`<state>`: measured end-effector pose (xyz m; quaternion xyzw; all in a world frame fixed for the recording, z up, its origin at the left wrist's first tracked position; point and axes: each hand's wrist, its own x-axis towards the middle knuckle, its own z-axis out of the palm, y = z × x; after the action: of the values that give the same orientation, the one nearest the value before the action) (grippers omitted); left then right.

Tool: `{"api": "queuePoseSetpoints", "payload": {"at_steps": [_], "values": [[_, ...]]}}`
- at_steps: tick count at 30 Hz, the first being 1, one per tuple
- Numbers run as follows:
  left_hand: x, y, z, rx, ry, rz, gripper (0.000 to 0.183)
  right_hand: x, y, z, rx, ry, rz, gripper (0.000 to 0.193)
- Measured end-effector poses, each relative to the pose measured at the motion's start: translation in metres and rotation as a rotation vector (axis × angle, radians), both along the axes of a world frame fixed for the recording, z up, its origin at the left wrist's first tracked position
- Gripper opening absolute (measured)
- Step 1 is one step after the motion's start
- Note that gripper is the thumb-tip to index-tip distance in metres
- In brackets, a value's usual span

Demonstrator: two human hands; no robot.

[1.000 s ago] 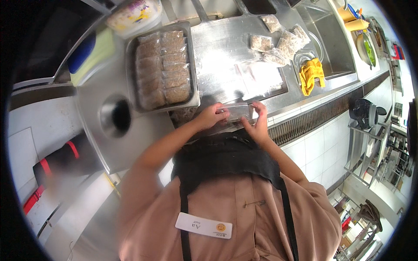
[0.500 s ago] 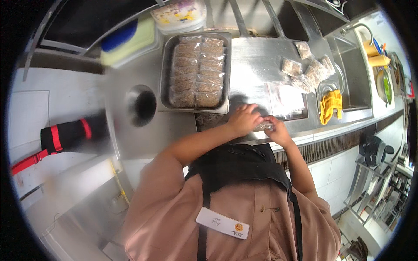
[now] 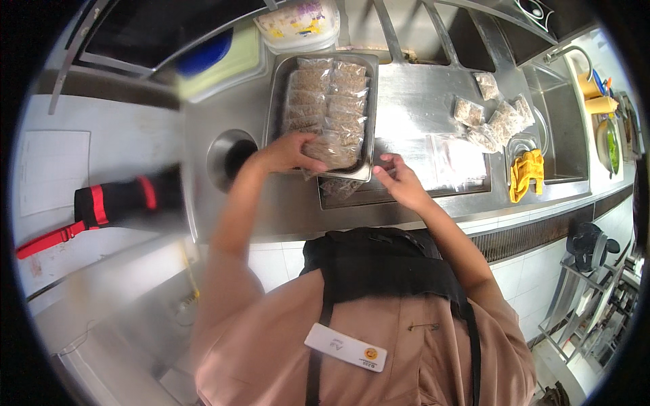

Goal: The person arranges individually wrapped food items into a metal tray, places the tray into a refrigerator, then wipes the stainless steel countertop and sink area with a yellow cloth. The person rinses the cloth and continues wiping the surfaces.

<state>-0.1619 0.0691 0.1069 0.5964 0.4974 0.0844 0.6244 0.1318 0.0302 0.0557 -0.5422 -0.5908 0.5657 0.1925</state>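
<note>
Half a second ago both hands were together off the right near corner of the steel tray [image 3: 374, 108], fingers around a clear packet; now they have parted, and my left hand [image 3: 291, 153] has come across to the tray's near end. It has its thumb and fingers closed around a filled packet [image 3: 328, 151] of brown, crumbly stuff, which sits at the near end of the tray, up against the others. Whether it rests fully on the tray's bottom, I cannot tell.

Beyond it, two rows of similar packets [image 3: 347, 105] run toward the tray's far end. My right hand [image 3: 401, 181] is just outside the tray's right near corner, fingers loosely spread, thumb apart, with nothing in its grasp.

Close against the tray's near edge, partly under it, lies some crumpled clear plastic [image 3: 340, 189]. To the right of the tray is a pile of flat clear bags [image 3: 462, 160], and farther right a loose cluster of filled packets [image 3: 502, 123]. Well to the tray's right, a yellow cloth [image 3: 527, 174] hangs next to a sink [image 3: 556, 115]. Left of the tray is a round dark opening [image 3: 235, 154] in the steel counter [image 3: 220, 210]; behind the tray stands a white tub [image 3: 301, 27].
</note>
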Motion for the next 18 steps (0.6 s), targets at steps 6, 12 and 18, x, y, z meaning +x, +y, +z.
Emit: {"api": "queuePoseSetpoints", "payload": {"at_steps": [6, 12, 18], "values": [[-0.035, 0.003, -0.036, 0.197, 0.334, -0.042, 0.06, -0.026, 0.011, -0.031, 0.019, -0.163, 0.065, 0.054], [-0.048, 0.005, -0.048, 0.399, 0.546, -0.128, 0.049, -0.024, 0.007, -0.039, -0.007, -0.102, 0.034, 0.051], [-0.056, -0.007, -0.039, 0.655, 0.6, -0.46, 0.046, -0.026, 0.005, -0.037, 0.036, -0.116, 0.016, 0.048]]}}
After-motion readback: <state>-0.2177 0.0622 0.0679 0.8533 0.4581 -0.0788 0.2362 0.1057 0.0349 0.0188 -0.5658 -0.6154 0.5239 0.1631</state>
